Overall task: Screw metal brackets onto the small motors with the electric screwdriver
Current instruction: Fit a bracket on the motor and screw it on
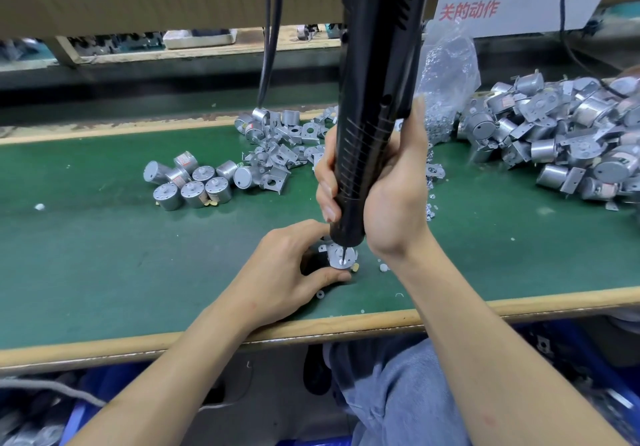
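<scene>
A small silver motor with a metal bracket (341, 256) on top stands on the green mat near the front edge. My left hand (289, 267) pinches it between thumb and fingers. My right hand (379, 189) grips the black electric screwdriver (375, 99), which stands nearly upright. Its bit comes down onto the bracket's top face. The screw under the bit is too small to make out.
Bare motors (195, 182) lie at the middle left, loose brackets (282, 147) behind them. A big heap of bracketed motors (568, 137) fills the right. A clear bag of screws (446, 81) stands behind my right hand. Small washers (320, 294) dot the mat. The wooden front edge (346, 326) is close.
</scene>
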The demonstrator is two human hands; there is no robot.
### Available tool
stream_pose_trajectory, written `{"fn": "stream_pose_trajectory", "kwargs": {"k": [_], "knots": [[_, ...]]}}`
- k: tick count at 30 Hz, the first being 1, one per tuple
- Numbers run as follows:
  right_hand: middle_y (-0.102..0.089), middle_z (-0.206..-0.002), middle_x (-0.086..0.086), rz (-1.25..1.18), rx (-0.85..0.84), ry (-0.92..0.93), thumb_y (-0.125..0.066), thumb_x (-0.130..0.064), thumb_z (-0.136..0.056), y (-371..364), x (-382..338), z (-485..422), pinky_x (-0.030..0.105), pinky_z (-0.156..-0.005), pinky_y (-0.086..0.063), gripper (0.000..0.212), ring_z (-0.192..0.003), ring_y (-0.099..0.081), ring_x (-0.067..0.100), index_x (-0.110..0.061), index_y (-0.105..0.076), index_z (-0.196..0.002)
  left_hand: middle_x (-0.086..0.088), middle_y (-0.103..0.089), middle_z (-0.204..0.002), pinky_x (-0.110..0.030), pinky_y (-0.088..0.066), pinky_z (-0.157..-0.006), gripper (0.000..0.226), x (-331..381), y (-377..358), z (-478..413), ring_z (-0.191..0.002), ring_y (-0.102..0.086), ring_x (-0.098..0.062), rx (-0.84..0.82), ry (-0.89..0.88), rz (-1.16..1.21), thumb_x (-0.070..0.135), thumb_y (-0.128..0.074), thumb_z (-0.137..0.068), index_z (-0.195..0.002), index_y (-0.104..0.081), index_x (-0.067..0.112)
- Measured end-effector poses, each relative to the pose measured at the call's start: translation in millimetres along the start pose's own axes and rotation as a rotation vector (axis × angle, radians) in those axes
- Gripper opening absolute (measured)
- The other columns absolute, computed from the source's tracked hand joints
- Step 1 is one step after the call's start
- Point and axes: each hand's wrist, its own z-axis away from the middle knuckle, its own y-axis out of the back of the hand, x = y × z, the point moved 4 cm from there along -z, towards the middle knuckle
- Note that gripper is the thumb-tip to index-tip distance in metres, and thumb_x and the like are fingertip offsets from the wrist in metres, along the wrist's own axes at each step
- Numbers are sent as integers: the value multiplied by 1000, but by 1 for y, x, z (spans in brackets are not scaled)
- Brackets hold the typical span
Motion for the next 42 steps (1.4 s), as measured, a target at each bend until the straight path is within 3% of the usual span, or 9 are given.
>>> {"fn": "stream_pose_trajectory", "kwargs": {"k": [5,10,14,19,25,32,36,39,42], "knots": [[-48,-55,5,-8,-6,-9,-9,-64,-94,2,2,0,29,-42,-29,74,-40,-38,21,-19,-60,-63,17,-59,-85,-16,-39,-68,37,1,0,0,-75,-50,0,-3,-14,8,41,-79,-80,-110,-66,24],[-46,-52,7,10,-4,-19,-10,-62,-93,1,5,2,29,-42,-27,73,-39,-37,21,-12,-55,-66,25,-46,-74,-10,-31,-62,31,0,0,1,-69,-45,7,25,-25,-31,39,-79,-81,-103,-66,22],[-43,-50,10,66,18,-12,-12,-62,-92,0,5,6,36,-41,-22,72,-37,-34,22,-6,-52,-70,20,-47,-74,-20,-31,-60,31,-3,-2,2,-66,-43,6,35,-19,-78,45,-74,-82,-97,-65,20],[-44,-52,8,114,35,-25,-21,-69,-97,-2,8,11,33,-43,-25,75,-39,-35,22,-6,-51,-70,40,-50,-82,-9,-30,-60,25,-1,-1,3,-69,-45,16,55,-21,-56,42,-76,-80,-93,-61,27],[-45,-52,8,145,111,-15,-29,-81,-93,-2,7,11,34,-45,-26,80,-40,-35,23,-7,-50,-70,10,-55,-76,-38,-44,-62,34,-3,-3,4,-63,-41,-11,40,21,-78,51,-73,-81,-93,-61,21],[-49,-52,9,320,283,141,-19,-75,-88,1,7,15,34,-45,-34,75,-40,-41,25,-15,-53,-59,15,-55,-77,-32,-41,-60,27,-2,-3,4,-65,-45,-4,36,30,-77,53,-71,-80,-87,-52,36],[-57,-60,1,578,433,271,-34,-78,-92,2,0,22,35,-53,-45,73,-50,-54,20,-10,-54,-77,19,-56,-79,-28,-41,-63,22,6,2,4,-69,-50,-3,31,54,-54,60,-61,-76,-88,-54,43],[-62,-76,-10,828,513,347,-52,-54,-100,4,-15,27,22,-67,-45,38,-68,-59,9,-16,-58,-102,15,-64,-89,-34,-50,-74,37,9,2,4,-79,-57,-9,46,90,-45,57,-66,-76,-100,-65,30],[-68,-106,-5,950,584,265,-62,-34,-102,15,-23,41,23,-87,-47,29,-98,-62,12,-16,-60,-125,17,-63,-89,-15,-44,-74,38,18,4,8,-81,-57,0,211,94,-41,49,-72,-75,-103,-69,24]]}}
